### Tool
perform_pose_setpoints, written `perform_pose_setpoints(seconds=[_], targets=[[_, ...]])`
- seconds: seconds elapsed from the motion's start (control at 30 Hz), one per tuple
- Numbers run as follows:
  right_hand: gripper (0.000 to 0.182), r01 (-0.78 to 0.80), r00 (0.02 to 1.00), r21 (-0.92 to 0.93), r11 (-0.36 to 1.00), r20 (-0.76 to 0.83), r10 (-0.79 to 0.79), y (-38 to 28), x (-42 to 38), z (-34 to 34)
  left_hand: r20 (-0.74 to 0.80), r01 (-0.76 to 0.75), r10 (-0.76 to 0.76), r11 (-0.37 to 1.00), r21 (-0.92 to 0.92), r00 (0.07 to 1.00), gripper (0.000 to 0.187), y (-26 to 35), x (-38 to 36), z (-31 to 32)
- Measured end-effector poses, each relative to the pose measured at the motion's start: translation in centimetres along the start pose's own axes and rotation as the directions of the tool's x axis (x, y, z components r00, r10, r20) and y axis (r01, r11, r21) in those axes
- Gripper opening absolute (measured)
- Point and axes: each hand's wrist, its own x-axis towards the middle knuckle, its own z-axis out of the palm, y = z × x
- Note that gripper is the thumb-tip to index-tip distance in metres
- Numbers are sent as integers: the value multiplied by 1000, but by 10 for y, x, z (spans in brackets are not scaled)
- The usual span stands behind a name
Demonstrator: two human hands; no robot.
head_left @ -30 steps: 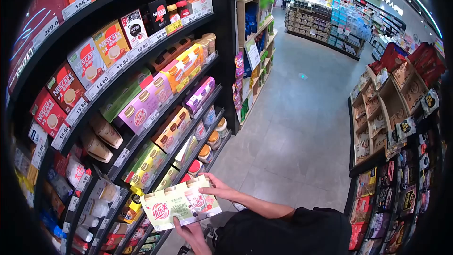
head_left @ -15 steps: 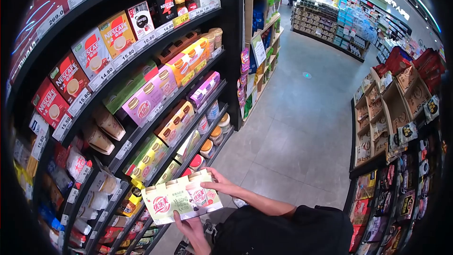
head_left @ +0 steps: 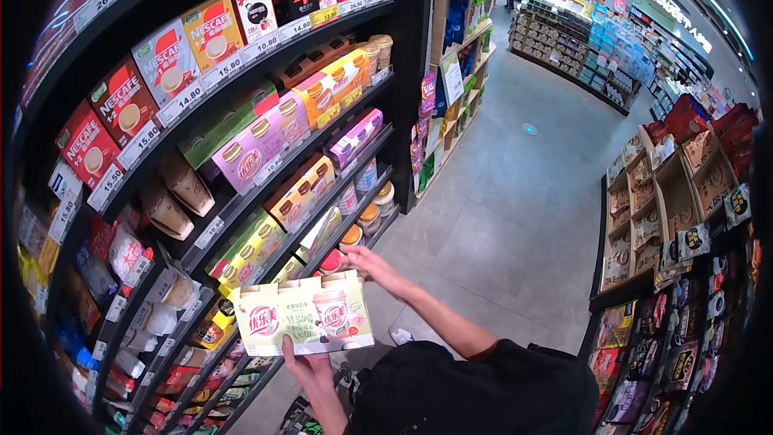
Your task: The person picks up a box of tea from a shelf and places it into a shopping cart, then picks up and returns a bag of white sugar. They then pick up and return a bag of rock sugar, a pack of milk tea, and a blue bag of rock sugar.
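Low in front of the shelving, a pale green multipack of cup drinks [head_left: 304, 321] is held up with its printed face toward the camera, propped from below by the left hand [head_left: 304, 368], whose thumb and fingers close on its bottom edge. Just above and behind the pack, the right hand [head_left: 372, 267] is spread open with nothing in it, reaching toward the lower shelf [head_left: 354, 221] where jars with orange lids [head_left: 351, 235] stand. Higher rows carry pink cup packs [head_left: 250, 153] and red Nescafé boxes [head_left: 122, 103], with grey floor tiles [head_left: 499, 217] to the right.
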Motion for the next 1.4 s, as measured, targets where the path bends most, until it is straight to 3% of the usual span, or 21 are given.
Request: perform_pose_setpoints(seconds=[0.03, 0.1, 0.13, 0.17, 0.23, 0.27, 0.3, 0.37, 0.4, 0.5, 0.73, 1.0, 1.4], targets=[[68, -3, 1000, 2, 1000, 2, 3, -14, 5, -6, -3, -2, 2, 1000, 1, 1000, 48, 0, 0, -2], [68, -109, 955, -132, 985, 262, 140, -42, 12, -18, 92, 60, -61, 998, 13, 994, 47, -1, 3, -7], [70, -161, 907, -111, 981, 377, 191, -34, 28, -28, 72, 62, -64, 998, 27, 995, 48, -4, 3, -5], [70, -159, 908, -110, 981, 375, 189, -24, 40, -34, 74, 64, -66, 998, 29, 995, 48, -7, 2, -1], [74, -334, 678, -30, 942, 686, 263, -22, 53, -35, -10, 94, -93, 994, 57, 996, 51, -11, -2, 7], [74, -399, 584, -45, 916, 758, 291, -22, 57, -37, 18, 113, -115, 989, 97, 993, 54, -12, -1, 1], [74, -397, 585, -44, 917, 757, 290, -27, 54, -33, 20, 113, -115, 989, 98, 993, 54, -13, 0, -1], [70, -193, 596, -178, 965, 760, 259, -37, 48, -25, 14, 102, -106, 982, 160, 994, 55, -17, 0, -5], [70, -293, 560, -121, 948, 782, 273, -30, 52, -24, 9, 88, -90, 982, 169, 996, 57, -19, -3, 2], [71, -217, 536, -132, 967, 812, 231, -18, 54, -17, -27, 99, -96, 977, 190, 995, 59, -21, -6, 5], [77, -336, 590, -158, 928, 733, 339, -36, 38, -11, -27, 113, -110, 974, 196, 994, 60, -24, -6, -4], [78, -320, 597, -163, 933, 730, 332, -28, 34, -14, -122, 143, -128, 982, 126, 984, 62, -27, -8, -8], [77, -345, 601, -80, 935, 746, 286, -13, 36, -15, -103, 143, -134, 986, 81, 986, 61, -27, -8, -9]])
